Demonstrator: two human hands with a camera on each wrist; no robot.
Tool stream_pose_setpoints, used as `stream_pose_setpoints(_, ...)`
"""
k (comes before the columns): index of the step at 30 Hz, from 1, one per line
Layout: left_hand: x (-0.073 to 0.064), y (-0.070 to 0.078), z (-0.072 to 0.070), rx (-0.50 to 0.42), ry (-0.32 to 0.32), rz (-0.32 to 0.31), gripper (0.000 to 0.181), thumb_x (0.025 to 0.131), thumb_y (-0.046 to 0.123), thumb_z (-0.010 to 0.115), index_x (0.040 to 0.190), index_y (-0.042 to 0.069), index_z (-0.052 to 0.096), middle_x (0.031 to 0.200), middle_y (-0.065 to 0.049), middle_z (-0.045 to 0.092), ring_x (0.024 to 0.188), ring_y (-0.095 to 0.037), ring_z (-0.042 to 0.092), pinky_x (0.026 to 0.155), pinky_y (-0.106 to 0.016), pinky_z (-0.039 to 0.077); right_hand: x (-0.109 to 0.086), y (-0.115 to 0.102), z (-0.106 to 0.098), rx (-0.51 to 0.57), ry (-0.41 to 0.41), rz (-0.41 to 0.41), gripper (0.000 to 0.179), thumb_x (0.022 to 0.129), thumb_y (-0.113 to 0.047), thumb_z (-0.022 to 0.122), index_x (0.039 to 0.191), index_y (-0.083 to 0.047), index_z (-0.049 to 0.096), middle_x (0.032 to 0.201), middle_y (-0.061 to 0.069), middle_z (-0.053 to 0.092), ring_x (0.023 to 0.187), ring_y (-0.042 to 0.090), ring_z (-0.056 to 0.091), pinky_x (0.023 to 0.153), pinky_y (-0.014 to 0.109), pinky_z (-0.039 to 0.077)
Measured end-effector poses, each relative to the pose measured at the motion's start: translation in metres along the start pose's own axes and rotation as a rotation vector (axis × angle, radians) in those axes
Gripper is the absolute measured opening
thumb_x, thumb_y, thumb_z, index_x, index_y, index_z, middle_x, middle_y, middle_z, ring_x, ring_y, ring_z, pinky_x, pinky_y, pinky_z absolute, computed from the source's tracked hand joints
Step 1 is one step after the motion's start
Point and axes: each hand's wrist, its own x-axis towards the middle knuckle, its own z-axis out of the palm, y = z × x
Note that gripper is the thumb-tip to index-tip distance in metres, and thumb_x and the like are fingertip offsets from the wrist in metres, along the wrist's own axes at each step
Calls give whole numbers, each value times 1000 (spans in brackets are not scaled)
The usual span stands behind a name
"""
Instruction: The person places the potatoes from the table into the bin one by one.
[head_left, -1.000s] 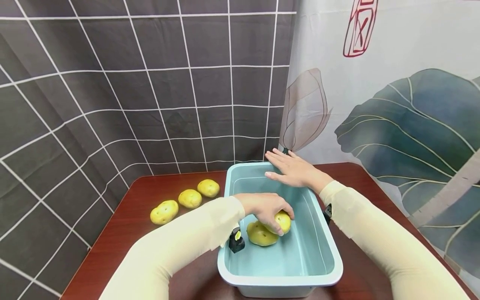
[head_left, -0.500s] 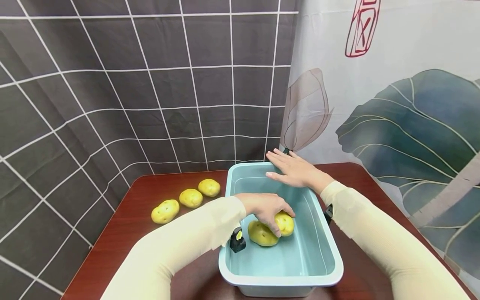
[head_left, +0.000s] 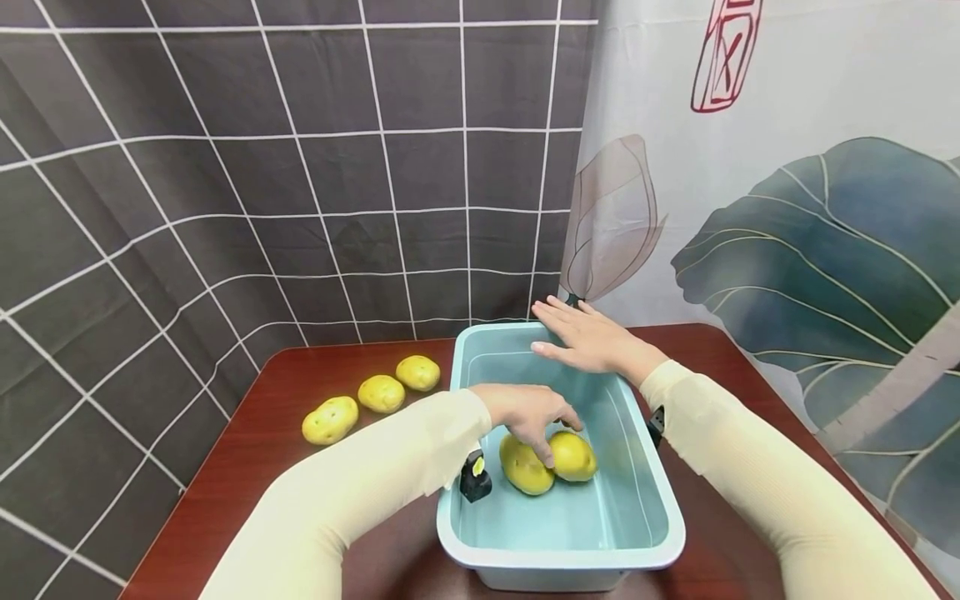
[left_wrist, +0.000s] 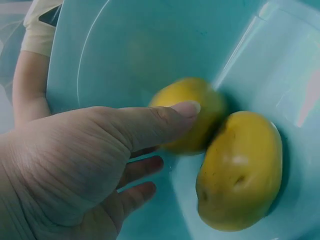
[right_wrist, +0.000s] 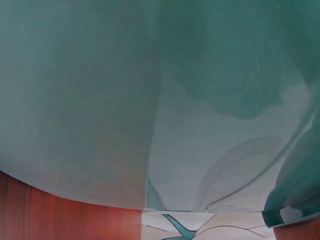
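Inside the light blue plastic tub [head_left: 600,525] lie two yellow potatoes side by side. Over them is my left hand [head_left: 528,412], fingers parted and loosely bent, holding nothing. In the left wrist view the thumb [left_wrist: 165,122] overlaps the slightly blurred right-hand potato [head_left: 574,457], while the left-hand potato [left_wrist: 240,172] rests on the tub floor. My right hand [head_left: 585,340] lies flat across the tub's far right corner with straight fingers. The right wrist view is filled mostly by the tub's outer wall [right_wrist: 90,100]; the hand is outside that picture.
Three more potatoes, near [head_left: 330,421], middle [head_left: 381,394] and far [head_left: 417,373], sit in a slanting row left of the tub on the reddish-brown table [head_left: 225,500]. Behind the table hang a dark grid-patterned curtain [head_left: 300,167] and a pale leaf-printed one [head_left: 630,83].
My left hand has let go of the right-hand potato and lifted slightly. That potato has settled lower beside the other, which has turned a little. The right hand has stayed put.
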Motion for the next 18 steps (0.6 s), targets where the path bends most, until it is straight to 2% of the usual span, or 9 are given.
stream_pose_setpoints(6, 0, -1, -1, 2, -2, 4, 69, 77, 39, 80, 137, 19, 54, 133, 5, 57, 123, -8, 50, 101, -23, 38, -1, 0, -1, 7, -13, 2, 83, 93, -70, 27, 155, -18, 13, 160, 1, 14, 147, 19, 3, 114, 54, 5)
stream_pose_setpoints(18, -2, 0, -3, -29, 10, -13, 65, 77, 41, 79, 134, 20, 57, 131, 7, 58, 122, -7, 51, 101, -24, 39, -1, 0, -2, 12, -8, 5, 83, 93, -70, 28, 155, -19, 14, 160, -1, 14, 147, 18, 4, 115, 53, 6)
